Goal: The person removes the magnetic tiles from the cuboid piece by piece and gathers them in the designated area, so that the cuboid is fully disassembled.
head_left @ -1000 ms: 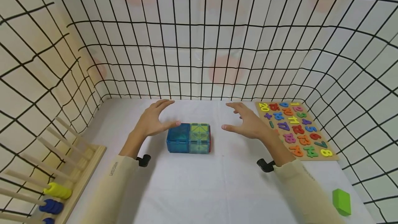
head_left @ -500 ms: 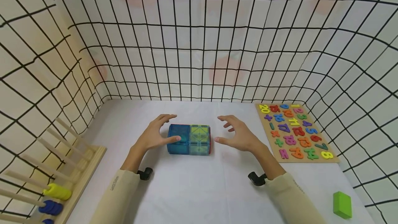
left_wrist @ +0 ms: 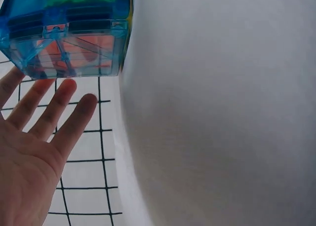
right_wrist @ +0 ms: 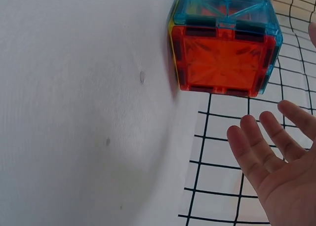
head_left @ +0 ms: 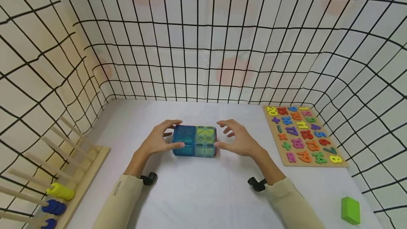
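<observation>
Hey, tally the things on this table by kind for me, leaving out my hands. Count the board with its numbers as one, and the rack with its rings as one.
Tile box: 1
Number board: 1
Peg rack: 1
Green block: 1
Total: 4

Black wire grid (head_left: 211, 49), pale backdrop (head_left: 219, 37), faint pink spots (head_left: 237, 77), white tabletop (head_left: 203, 193)

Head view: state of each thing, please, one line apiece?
Box: assembled, resting level
Left hand: spread at the box's left end
Right hand: spread at the box's right end
Number board: lying flat
Green block: lying by itself
Peg rack: holding yellow and blue rings
</observation>
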The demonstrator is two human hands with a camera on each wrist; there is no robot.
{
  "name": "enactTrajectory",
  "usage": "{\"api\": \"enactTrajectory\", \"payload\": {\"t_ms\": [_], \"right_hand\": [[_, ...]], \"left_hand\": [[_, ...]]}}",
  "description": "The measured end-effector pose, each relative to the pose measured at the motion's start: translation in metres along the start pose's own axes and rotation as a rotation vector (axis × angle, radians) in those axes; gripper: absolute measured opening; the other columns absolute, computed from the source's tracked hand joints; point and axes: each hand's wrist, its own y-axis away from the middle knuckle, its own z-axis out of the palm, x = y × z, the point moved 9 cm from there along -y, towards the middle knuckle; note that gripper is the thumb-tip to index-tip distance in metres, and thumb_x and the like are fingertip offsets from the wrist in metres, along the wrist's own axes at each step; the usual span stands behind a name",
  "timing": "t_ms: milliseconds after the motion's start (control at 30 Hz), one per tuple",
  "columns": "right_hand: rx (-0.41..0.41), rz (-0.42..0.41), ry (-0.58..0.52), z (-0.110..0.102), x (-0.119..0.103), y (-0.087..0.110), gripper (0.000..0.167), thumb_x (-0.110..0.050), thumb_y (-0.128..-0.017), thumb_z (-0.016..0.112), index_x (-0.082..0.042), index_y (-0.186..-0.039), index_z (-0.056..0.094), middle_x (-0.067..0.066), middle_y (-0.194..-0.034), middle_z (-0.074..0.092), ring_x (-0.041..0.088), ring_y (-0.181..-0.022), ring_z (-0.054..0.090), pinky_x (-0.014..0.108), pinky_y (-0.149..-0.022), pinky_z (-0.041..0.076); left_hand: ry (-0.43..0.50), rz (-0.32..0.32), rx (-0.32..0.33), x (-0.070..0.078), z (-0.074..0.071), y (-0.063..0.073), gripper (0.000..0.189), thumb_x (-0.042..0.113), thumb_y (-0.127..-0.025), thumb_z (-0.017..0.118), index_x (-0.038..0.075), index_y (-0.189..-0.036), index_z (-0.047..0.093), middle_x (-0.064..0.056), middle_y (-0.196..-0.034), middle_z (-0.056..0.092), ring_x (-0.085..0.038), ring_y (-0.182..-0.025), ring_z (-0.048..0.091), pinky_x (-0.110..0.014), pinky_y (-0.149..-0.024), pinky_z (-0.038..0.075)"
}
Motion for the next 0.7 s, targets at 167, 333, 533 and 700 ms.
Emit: {"api": "enactTrajectory", "payload": {"t_ms": [167,333,533,700], "right_hand": [[-0.001,-0.03,-0.023,0.006,-0.001,-0.002,0.076,-0.041,-0.084,0.085,-0.012,-0.147,0.053,0.013,-0.142,0.054,0.036,-0.115,0.06,0.054,-0.095,0.058],[-0.001,-0.032,-0.038,0.014,-0.002,-0.005,0.077,-0.041,-0.082,0.086,-0.012,-0.146,0.055,0.009,-0.14,0.053,0.033,-0.111,0.061,0.053,-0.093,0.059],[-0.012,-0.047,-0.025,0.021,-0.009,-0.008,0.079,-0.041,-0.083,0.086,-0.01,-0.147,0.053,0.007,-0.139,0.048,0.029,-0.104,0.06,0.047,-0.089,0.061],[-0.036,-0.035,0.009,0.025,-0.013,-0.014,0.079,-0.041,-0.084,0.085,-0.01,-0.149,0.053,0.007,-0.144,0.045,0.024,-0.097,0.062,0.045,-0.085,0.061]], "left_hand": [[0.066,-0.004,-0.025,-0.005,0.004,0.001,0.082,0.036,-0.079,0.089,0.024,-0.151,0.05,-0.009,-0.152,0.053,-0.036,-0.135,0.053,-0.06,-0.102,0.053],[0.152,-0.033,-0.065,-0.011,0.009,0.003,0.084,0.034,-0.079,0.089,0.029,-0.152,0.048,-0.003,-0.155,0.051,-0.04,-0.14,0.051,-0.057,-0.103,0.054],[0.194,-0.077,-0.065,-0.018,0.011,0.005,0.082,0.036,-0.08,0.088,0.035,-0.151,0.048,-0.002,-0.152,0.051,-0.039,-0.14,0.052,-0.054,-0.104,0.054],[0.198,-0.081,-0.045,-0.022,0.009,0.004,0.081,0.035,-0.08,0.089,0.033,-0.151,0.049,-0.004,-0.149,0.054,-0.038,-0.138,0.053,-0.054,-0.102,0.055]]}}
